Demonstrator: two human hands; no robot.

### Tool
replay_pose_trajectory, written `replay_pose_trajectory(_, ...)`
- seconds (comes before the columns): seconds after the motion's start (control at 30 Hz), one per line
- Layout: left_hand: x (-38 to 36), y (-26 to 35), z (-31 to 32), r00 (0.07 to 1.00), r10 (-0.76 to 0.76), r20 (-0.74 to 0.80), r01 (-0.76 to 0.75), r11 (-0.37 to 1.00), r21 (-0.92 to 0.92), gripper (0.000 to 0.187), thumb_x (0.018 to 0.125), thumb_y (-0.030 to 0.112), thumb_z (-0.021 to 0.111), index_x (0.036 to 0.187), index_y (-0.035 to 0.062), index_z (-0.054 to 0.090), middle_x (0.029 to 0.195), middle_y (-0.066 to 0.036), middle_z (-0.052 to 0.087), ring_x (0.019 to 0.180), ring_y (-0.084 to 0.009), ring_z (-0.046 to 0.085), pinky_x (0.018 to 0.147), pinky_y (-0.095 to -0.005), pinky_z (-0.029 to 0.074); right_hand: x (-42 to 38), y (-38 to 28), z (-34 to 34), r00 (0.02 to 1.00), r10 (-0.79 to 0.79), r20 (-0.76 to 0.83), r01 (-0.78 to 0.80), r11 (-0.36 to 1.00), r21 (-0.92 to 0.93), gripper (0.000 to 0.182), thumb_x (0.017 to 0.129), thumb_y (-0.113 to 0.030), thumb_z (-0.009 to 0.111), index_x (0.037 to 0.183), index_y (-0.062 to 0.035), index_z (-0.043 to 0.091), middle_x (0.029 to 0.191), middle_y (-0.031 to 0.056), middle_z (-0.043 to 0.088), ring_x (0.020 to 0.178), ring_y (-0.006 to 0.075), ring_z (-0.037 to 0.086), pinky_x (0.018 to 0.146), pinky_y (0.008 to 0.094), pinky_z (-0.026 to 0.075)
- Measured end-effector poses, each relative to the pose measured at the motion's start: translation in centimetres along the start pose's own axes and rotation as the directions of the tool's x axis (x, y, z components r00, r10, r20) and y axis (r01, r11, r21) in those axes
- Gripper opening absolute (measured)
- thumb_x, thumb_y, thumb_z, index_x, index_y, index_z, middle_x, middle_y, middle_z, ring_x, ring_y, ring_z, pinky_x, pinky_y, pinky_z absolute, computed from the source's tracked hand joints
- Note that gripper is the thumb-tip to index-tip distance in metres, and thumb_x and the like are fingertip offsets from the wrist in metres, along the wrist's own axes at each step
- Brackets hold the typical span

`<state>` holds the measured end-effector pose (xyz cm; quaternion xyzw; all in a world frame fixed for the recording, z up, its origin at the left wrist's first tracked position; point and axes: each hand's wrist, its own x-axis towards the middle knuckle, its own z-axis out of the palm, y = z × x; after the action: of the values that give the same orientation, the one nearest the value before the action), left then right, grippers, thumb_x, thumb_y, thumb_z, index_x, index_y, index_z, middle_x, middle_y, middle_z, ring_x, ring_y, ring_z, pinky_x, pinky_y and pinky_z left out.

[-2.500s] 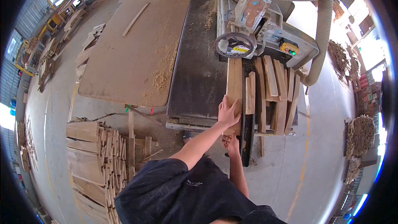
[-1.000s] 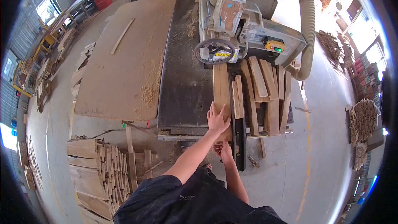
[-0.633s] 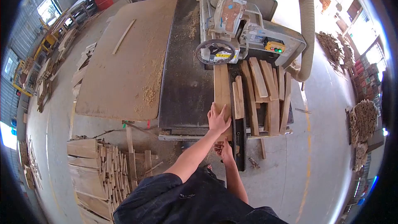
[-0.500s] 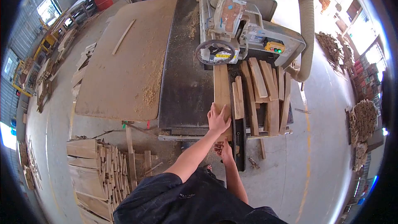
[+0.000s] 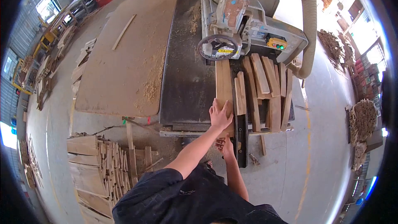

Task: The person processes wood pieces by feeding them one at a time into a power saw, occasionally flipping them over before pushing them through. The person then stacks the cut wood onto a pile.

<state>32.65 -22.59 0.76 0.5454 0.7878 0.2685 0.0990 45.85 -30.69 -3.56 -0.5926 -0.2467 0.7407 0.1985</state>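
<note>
A light wooden board [image 5: 224, 79] lies lengthwise on the dark machine table [image 5: 188, 95], along a black fence [image 5: 241, 141]. Its far end reaches the machine [image 5: 232, 20] below the handwheel [image 5: 218, 47]. My left hand [image 5: 221, 115] lies on top of the board with its fingers spread over the surface. At the board's near end, my right hand [image 5: 224, 145] is beneath or against it with curled fingers; its grip is partly hidden. Two narrow wood strips [image 5: 240, 93] lie just right of the board.
Several cut wood pieces [image 5: 271, 95] are piled on the table's right side. A brown panel [image 5: 124, 58] with sawdust adjoins the table's left. Stacked boards [image 5: 89, 161] stand on the floor at lower left. A ribbed hose [image 5: 309, 29] hangs at the right of the machine.
The view has shifted slightly, so the table and machine appear a little higher and further right. Both hands keep nearly the same places at the board.
</note>
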Motion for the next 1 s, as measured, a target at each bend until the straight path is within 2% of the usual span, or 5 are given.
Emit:
replay_pose_trajectory(0.43,0.0,0.2,-0.5,1.0,0.0,-0.009,0.0,1.0,-0.027,0.073,0.085,0.044,0.066,0.15,0.0202,0.043,0.155,-0.034,0.021,0.146,-0.0434,0.021,0.115,-0.0532,0.022,1.0,0.8,-0.4,1.0,0.004,-0.004,-0.004,1.0,0.009,0.069,0.097,-0.071,0.035,0.102,-0.0076,0.06,0.092,0.005,0.07,0.079,0.0195,0.067,0.064,0.0341,0.047)
replay_pose_trajectory(0.8,-0.2,0.2,-0.4,1.0,-0.004,0.01,0.005,1.0,-0.007,0.073,0.087,0.046,0.063,0.152,0.0201,0.04,0.156,-0.032,0.019,0.146,-0.0427,0.021,0.115,-0.0524,0.021,0.4,0.5,-0.1,1.0,-0.016,0.008,0.016,1.0,0.014,0.066,0.101,-0.067,0.031,0.103,-0.0064,0.058,0.092,0.0065,0.07,0.078,0.0197,0.067,0.068,0.0339,0.047)
replay_pose_trajectory(0.87,0.0,0.1,0.0,0.999,-0.004,-0.038,0.003,1.0,-0.021,0.073,0.083,0.043,0.065,0.149,0.0193,0.044,0.154,-0.035,0.022,0.145,-0.0449,0.023,0.112,-0.0535,0.025,0.5,0.8,0.1,1.0,-0.027,0.0,0.027,0.999,0.029,0.067,0.101,-0.067,0.031,0.104,-0.0059,0.058,0.092,0.0069,0.07,0.078,0.0202,0.067,0.068,0.0341,0.047)
replay_pose_trajectory(0.93,0.0,1.4,-3.1,0.996,-0.046,0.083,0.051,0.997,-0.056,0.074,0.081,0.043,0.066,0.148,0.02,0.045,0.155,-0.033,0.022,0.145,-0.0443,0.023,0.11,-0.0543,0.028,0.3,0.5,-0.1,0.999,0.046,0.004,-0.046,0.999,0.026,0.061,0.102,-0.06,0.038,0.105,-0.005,0.064,0.097,0.006,0.07,0.083,0.0174,0.066,0.07,0.0329,0.045)
replay_pose_trajectory(1.0,0.2,1.4,-2.5,0.997,-0.014,0.078,0.018,0.999,-0.045,0.073,0.08,0.043,0.065,0.148,0.0219,0.046,0.156,-0.033,0.021,0.146,-0.044,0.023,0.108,-0.055,0.031,0.7,1.4,-0.7,0.996,0.002,0.086,-0.006,0.999,0.046,0.055,0.101,-0.057,0.039,0.108,-0.0073,0.063,0.097,0.0052,0.07,0.08,0.0186,0.065,0.071,0.0352,0.045)
